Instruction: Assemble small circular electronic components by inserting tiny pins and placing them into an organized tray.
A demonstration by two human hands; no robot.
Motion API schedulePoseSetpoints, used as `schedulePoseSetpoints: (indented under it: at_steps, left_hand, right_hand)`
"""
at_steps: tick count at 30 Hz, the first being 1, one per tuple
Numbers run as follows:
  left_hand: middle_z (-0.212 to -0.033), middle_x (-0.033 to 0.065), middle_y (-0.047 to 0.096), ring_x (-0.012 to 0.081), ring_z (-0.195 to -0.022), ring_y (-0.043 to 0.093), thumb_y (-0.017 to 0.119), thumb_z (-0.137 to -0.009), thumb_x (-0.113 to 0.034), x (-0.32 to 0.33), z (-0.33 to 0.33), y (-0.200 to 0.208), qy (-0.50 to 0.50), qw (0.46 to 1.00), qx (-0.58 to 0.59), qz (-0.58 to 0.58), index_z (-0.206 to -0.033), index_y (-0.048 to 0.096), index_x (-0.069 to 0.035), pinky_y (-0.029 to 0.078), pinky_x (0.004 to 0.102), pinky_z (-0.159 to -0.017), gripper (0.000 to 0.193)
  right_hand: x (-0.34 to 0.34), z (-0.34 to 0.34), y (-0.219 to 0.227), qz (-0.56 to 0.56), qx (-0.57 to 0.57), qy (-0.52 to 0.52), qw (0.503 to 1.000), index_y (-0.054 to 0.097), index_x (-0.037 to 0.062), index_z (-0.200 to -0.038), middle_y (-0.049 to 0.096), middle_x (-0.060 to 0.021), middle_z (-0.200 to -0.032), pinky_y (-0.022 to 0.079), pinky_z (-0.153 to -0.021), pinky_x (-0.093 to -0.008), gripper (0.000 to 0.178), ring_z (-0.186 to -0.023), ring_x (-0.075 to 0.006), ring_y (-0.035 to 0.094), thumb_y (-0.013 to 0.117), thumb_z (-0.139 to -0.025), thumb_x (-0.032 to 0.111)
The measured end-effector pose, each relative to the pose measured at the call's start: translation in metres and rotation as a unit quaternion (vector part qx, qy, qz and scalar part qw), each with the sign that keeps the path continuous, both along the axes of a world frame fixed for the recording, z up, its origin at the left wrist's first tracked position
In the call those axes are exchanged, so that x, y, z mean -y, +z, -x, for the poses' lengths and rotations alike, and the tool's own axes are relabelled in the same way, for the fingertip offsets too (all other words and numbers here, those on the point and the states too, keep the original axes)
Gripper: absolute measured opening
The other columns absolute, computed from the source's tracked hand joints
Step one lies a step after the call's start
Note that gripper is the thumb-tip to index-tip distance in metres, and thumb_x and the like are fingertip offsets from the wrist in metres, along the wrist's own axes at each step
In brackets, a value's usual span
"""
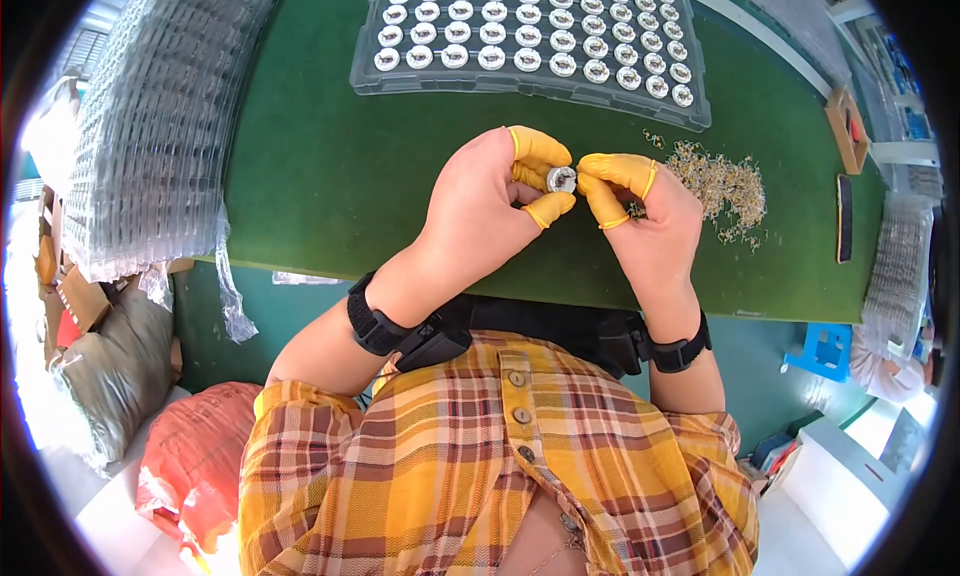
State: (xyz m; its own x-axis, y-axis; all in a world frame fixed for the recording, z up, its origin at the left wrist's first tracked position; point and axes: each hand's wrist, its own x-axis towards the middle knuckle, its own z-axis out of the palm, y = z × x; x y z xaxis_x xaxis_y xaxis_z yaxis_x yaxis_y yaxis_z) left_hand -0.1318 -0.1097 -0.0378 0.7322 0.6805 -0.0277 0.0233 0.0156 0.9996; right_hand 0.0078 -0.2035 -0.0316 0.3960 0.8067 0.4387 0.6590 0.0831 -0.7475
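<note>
Between the thumb and fingers of my left hand (490,181) is a small round white part (561,180) with a dark middle, held above the green table (330,166). My right hand (645,196) is pinched close against the part's right side; whatever its fingertips hold is hidden or too small to name. Yellow finger cots cover fingertips of both hands. Just right of my right hand lies a loose pile of tiny wire-legged components (725,188). Beyond my hands, a clear plastic tray (535,88) carries rows of similar round white parts.
A tall stack of clear plastic trays (165,126) stands at the left. Toward the right edge are a black strip (844,219) and a small wooden box (848,131). A blue stool (826,350) is below the table, and a red bag (195,456) sits lower left.
</note>
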Motion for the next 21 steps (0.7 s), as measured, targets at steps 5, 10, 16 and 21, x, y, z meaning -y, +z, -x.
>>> schedulePoseSetpoints:
  at_steps: [5,10,16,21]
  left_hand:
    - [-0.095,0.0083,0.059,0.0143,-0.082,0.063,0.069,-0.075,0.008,0.001,-0.002,-0.006,0.019,0.998,-0.003,-0.053,-0.103,0.056,0.001,0.054,0.0243,-0.07,0.031]
    - [-0.091,0.01,0.058,0.0186,-0.074,0.064,0.072,-0.072,0.005,0.004,-0.003,-0.003,0.049,0.987,-0.017,-0.152,-0.099,0.059,0.0,0.055,0.0266,-0.063,0.031]
    - [-0.097,0.0064,0.057,0.0121,-0.087,0.061,0.068,-0.075,0.011,0.004,-0.001,0.0,-0.006,0.993,-0.05,-0.104,-0.114,0.052,0.0,0.054,0.0239,-0.074,0.043]
    - [-0.096,0.0054,0.057,0.0115,-0.088,0.059,0.068,-0.074,0.013,0.005,-0.001,0.003,-0.031,0.996,-0.026,-0.078,-0.118,0.05,-0.001,0.053,0.0249,-0.075,0.049]
  right_hand:
    - [-0.001,0.0,-0.002,-0.025,0.061,0.008,0.998,0.068,0.0065,-0.088,0.066,-0.0083,-0.081,0.048,-0.055,-0.0295,0.02,-0.065,-0.0227,0.062,0.072,-0.07,-0.001]
    - [0.0,0.001,-0.004,-0.039,0.129,0.01,0.991,0.067,0.0058,-0.086,0.063,-0.0077,-0.078,0.048,-0.054,-0.0311,0.02,-0.064,-0.024,0.06,0.072,-0.068,-0.002]
    - [0.005,0.0,0.0,0.019,0.038,0.027,0.999,0.068,0.0076,-0.086,0.063,-0.0068,-0.079,0.049,-0.055,-0.0301,0.02,-0.066,-0.022,0.061,0.073,-0.069,0.0]
    - [0.006,-0.008,0.003,0.003,0.037,0.059,0.998,0.069,0.008,-0.087,0.064,-0.0065,-0.081,0.05,-0.057,-0.0288,0.019,-0.069,-0.0214,0.062,0.074,-0.069,0.001]
